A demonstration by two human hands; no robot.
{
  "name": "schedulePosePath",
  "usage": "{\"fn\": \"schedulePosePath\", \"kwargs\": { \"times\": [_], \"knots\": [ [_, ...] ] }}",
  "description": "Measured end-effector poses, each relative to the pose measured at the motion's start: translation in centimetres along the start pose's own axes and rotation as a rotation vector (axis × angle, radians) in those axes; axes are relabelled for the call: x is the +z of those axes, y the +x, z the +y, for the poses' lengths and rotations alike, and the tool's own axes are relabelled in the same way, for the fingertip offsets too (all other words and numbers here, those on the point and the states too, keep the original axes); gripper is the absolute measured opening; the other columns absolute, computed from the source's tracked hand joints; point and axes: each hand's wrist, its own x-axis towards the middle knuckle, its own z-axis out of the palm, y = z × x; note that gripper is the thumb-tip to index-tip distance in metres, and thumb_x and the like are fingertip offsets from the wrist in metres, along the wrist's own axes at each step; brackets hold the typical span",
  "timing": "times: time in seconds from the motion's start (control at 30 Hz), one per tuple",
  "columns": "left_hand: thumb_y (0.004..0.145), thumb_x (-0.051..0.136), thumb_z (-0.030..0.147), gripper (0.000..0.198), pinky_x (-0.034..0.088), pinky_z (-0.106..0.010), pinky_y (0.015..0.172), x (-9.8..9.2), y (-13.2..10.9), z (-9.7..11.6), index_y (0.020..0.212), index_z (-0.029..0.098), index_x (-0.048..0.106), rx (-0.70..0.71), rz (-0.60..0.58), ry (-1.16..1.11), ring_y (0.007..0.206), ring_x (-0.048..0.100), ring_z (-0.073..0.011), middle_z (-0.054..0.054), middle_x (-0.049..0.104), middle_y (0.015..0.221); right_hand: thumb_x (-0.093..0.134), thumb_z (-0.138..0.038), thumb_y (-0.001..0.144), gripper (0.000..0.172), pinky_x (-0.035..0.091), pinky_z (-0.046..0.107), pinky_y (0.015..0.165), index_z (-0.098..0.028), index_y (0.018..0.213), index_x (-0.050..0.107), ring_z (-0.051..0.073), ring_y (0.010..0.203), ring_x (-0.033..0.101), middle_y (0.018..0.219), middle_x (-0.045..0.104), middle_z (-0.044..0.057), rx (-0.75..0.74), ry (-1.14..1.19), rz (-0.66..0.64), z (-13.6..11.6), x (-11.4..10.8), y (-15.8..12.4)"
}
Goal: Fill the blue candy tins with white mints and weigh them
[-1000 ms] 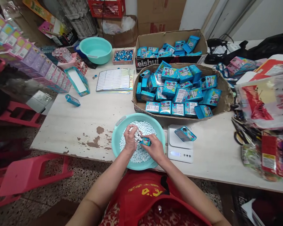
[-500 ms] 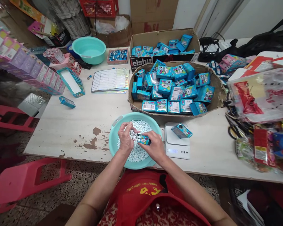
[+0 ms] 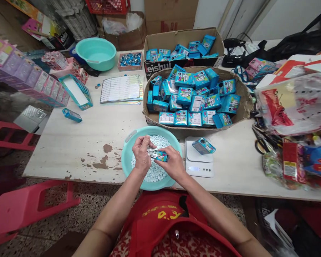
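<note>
My left hand [image 3: 141,154] is closed around white candies [image 3: 152,152], over a turquoise basin [image 3: 126,165] that holds many more of the same kind. In my right hand [image 3: 173,163] is a small blue candy box [image 3: 162,156], tilted on its side with one end toward the candies. Candies and box end meet between my hands; my fingers partly hide the opening. Just right of the basin stands a white digital scale [image 3: 198,161]. On its plate, overhanging the right side, lies another blue box [image 3: 203,146] with a round dark hole.
Behind the basin, an open carton [image 3: 242,119] is piled with blue boxes, and a second carton [image 3: 157,67] stands beyond it. Label sheets [image 3: 120,89], an extra turquoise basin [image 3: 96,53] and a tray of blue caps [image 3: 130,61] sit back left. Scissors [image 3: 260,141] and bagged goods lie right.
The whole view has shifted slightly. My left fingers have closed further over the candies beside the box end; my right hand keeps its grip on the box.
</note>
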Motion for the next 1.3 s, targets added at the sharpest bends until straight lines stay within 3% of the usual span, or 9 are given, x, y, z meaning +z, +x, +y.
{"fn": "schedulePosePath", "kwargs": {
  "times": [0.17,0.43,0.67,0.93,1.1,1.23,1.3],
  "knots": [
    [0.073,0.071,0.039,0.029,0.044,-0.022,0.052,0.1,0.1,-0.2,0.067,0.017,0.054,0.041,0.019,0.032,0.05,0.051,-0.0076,0.004,0.051,0.057,0.072,-0.024,0.071,0.027,0.046,0.036,0.08,-0.024,0.096,0.064,0.022,0.09,0.062,0.09,0.065,0.003,0.004,0.001,0.021,0.0,0.0,0.0],
    [0.074,0.07,0.042,0.032,0.029,-0.018,0.036,0.8,-0.7,0.8,0.067,0.017,0.052,0.041,0.007,0.011,0.038,0.036,-0.0038,0.007,0.044,0.052,0.073,-0.023,0.072,0.03,0.045,0.037,0.083,-0.024,0.1,0.064,0.024,0.095,0.061,0.094,0.065,0.004,-0.044,-0.022,0.049,-0.9,-0.9,-0.4],
    [0.066,0.075,0.044,0.038,0.023,-0.016,0.033,0.0,0.8,-1.2,0.063,0.017,0.048,-0.09,0.029,0.005,0.035,0.031,-0.0023,0.008,0.041,0.048,0.075,-0.022,0.069,0.031,0.048,0.037,0.081,-0.022,0.099,0.065,0.024,0.092,0.062,0.093,0.065,0.005,0.052,0.033,0.03,2.0,0.1,-0.1],
    [0.067,0.073,0.04,0.032,0.023,-0.016,0.034,0.2,-0.3,-0.4,0.068,0.017,0.051,-0.184,-0.133,0.013,0.035,0.03,-0.0025,0.008,0.043,0.047,0.076,-0.021,0.067,0.03,0.048,0.036,0.081,-0.022,0.096,0.066,0.022,0.089,0.061,0.092,0.064,0.004,0.071,0.245,0.034,2.4,1.7,-0.5],
    [0.068,0.071,0.042,0.031,0.023,-0.016,0.034,-1.6,1.3,-0.7,0.07,0.017,0.052,-0.055,0.03,0.049,0.036,0.03,-0.0026,0.008,0.042,0.048,0.078,-0.034,0.067,0.032,0.048,0.036,0.084,-0.023,0.095,0.068,0.021,0.092,0.061,0.095,0.064,0.004,0.095,0.42,0.059,3.1,1.4,-1.0],
    [0.072,0.067,0.044,0.031,0.023,-0.017,0.035,-4.1,1.9,-3.2,0.069,0.018,0.05,-0.064,0.081,0.165,0.037,0.03,-0.0036,0.008,0.04,0.049,0.08,-0.038,0.064,0.035,0.048,0.035,0.085,-0.023,0.093,0.069,0.021,0.091,0.061,0.094,0.064,0.004,0.102,0.486,0.056,3.3,1.2,-1.1],
    [0.076,0.06,0.043,0.027,0.033,-0.018,0.041,-5.6,1.9,-4.4,0.068,0.018,0.051,-0.049,0.068,0.31,0.042,0.039,-0.0064,0.006,0.044,0.052,0.08,-0.039,0.063,0.036,0.048,0.035,0.086,-0.023,0.094,0.068,0.021,0.093,0.061,0.096,0.064,0.004,0.107,0.529,0.052,3.2,1.3,-1.2]
  ]
}}
